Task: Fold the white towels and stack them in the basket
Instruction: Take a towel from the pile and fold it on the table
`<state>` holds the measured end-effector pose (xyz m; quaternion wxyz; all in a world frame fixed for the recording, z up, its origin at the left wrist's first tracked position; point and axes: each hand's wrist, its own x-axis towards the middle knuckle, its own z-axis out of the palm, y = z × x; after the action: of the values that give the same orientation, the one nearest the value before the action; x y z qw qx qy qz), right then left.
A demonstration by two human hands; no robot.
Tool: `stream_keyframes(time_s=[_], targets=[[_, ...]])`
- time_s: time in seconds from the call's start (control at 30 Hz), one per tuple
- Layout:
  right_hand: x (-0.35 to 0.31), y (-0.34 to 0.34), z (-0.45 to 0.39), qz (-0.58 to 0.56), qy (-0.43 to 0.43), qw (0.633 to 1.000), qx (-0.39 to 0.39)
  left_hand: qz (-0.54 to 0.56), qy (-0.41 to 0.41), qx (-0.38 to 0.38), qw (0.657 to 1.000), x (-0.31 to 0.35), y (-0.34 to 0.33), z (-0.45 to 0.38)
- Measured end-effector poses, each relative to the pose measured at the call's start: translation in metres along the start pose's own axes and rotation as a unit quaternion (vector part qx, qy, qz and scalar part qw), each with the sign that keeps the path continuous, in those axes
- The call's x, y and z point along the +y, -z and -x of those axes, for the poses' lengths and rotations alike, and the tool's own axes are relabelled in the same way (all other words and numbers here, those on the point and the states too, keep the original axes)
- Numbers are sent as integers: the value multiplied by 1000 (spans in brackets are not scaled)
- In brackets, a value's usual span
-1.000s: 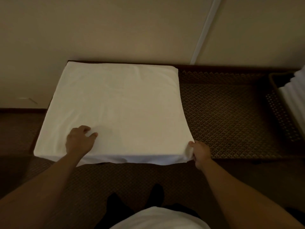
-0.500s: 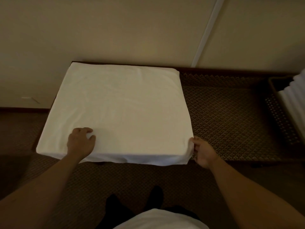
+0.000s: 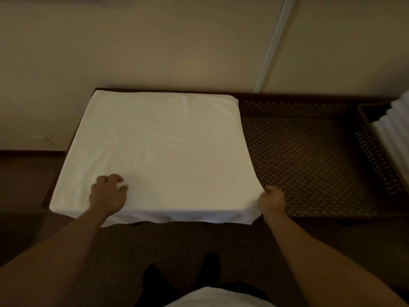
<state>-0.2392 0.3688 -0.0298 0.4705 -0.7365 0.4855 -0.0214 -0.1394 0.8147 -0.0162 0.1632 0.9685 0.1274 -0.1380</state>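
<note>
Here your left hand (image 3: pixel 108 193) lies on the towel (image 3: pixel 159 156) near its front edge, fingers curled loosely and pressing down, gripping nothing. Your right hand (image 3: pixel 271 199) is clenched on the towel's front right corner. A second ago that corner lay lower, draped at the bench (image 3: pixel 309 165) edge, and the right hand sat below it; now the hand has drawn the corner slightly outward and the near edge reads straighter. The left hand has barely shifted, though its fingers have curled in a little. Judged from this, you are squaring and smoothing a half-made fold, not yet starting the next one.

The towel lies spread flat on the left part of the bench, its front edge overhanging slightly. The basket (image 3: pixel 374 147) stands well apart at the far right, partly cut off by the frame.

Count: one towel on the bench; one basket, holding a stack (image 3: pixel 396 129) of folded towels whose number cannot be told; two hands, both on the towel.
</note>
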Motion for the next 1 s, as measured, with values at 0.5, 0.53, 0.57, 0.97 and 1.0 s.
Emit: stream_keyframes(time_s=[0.5,0.53,0.57,0.97,1.0], targets=[[-10,-1,-5,51,52,997,-23,-51,36,-3,998,18,-1,1],[-11,-3,-4,44,36,998,-17,-53,40,-3,998,19,-1,1],[-14,-4,-3,33,11,999,-22,-56,45,-4,997,21,-1,1],[-54,-24,-51,-84,-90,970,-212,-29,-31,3,999,97,-16,-16],[-59,-26,-53,-72,-102,965,-230,-38,-57,-1,998,104,-21,-21]])
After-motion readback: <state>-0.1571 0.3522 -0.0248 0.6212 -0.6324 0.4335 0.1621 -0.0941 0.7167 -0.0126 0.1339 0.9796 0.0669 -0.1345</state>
